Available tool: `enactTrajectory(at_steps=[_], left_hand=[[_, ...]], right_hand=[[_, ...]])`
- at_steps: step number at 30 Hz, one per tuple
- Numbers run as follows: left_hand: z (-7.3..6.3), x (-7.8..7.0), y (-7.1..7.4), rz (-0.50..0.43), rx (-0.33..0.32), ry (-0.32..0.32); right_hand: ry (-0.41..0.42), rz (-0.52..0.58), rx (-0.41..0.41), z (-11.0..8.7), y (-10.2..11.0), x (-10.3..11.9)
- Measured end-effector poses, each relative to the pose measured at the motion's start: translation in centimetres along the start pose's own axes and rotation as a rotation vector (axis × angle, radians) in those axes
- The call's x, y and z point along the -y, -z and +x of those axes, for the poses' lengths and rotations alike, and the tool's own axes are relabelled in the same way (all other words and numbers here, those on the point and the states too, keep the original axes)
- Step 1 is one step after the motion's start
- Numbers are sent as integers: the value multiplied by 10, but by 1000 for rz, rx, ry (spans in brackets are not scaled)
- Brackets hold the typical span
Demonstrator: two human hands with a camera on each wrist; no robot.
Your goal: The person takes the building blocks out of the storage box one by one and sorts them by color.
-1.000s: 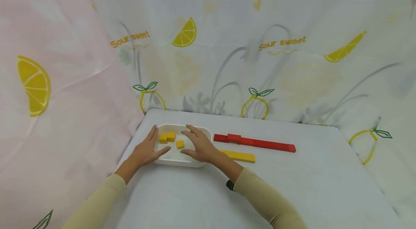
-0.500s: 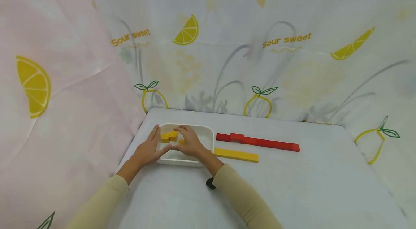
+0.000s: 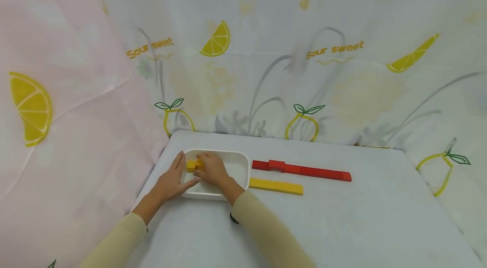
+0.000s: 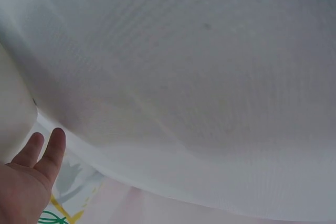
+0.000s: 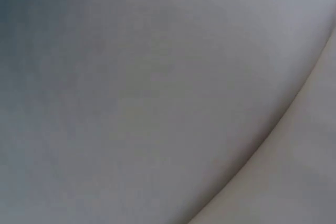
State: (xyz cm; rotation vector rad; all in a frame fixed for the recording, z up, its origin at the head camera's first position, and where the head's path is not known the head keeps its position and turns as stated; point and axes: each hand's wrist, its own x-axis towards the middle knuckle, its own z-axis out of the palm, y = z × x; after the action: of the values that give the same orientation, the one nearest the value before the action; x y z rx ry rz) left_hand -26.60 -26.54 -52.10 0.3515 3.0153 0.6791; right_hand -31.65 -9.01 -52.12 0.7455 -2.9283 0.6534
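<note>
A white tray (image 3: 243,164) stands on the table's left side with small yellow cubes in it. My left hand (image 3: 172,180) lies along the tray's left wall, fingers straight and thumb reaching over the near inside; in the left wrist view this hand (image 4: 32,179) shows straight fingers beside the pale wall. Inside the tray my right hand (image 3: 214,170) curls its fingers and thumb about a yellow cube (image 3: 200,164). Another yellow cube (image 3: 191,166) sits against it, close to the left hand. A third cube is hidden behind the right hand. The right wrist view shows only blurred pale surfaces.
Right of the tray, a flat yellow bar (image 3: 279,186) lies on the white table (image 3: 342,221). Behind it runs a longer row of red pieces (image 3: 316,172) with one raised block. Lemon-printed cloth (image 3: 258,69) walls in the back and sides.
My right hand has moved left inside the tray, its spread fingers closing about a cube. The separate third cube has gone from sight behind that hand. My left hand keeps its place.
</note>
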Motion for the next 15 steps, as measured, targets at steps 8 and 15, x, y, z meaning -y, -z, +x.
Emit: enactTrajectory(at_steps=[8, 15], left_hand=[[-3, 0, 0, -16, -14, 14], [0, 1, -4, -40, -29, 15]], right_hand=[[-79, -73, 135, 2, -7, 3], [-75, -110, 134, 3, -8, -2]])
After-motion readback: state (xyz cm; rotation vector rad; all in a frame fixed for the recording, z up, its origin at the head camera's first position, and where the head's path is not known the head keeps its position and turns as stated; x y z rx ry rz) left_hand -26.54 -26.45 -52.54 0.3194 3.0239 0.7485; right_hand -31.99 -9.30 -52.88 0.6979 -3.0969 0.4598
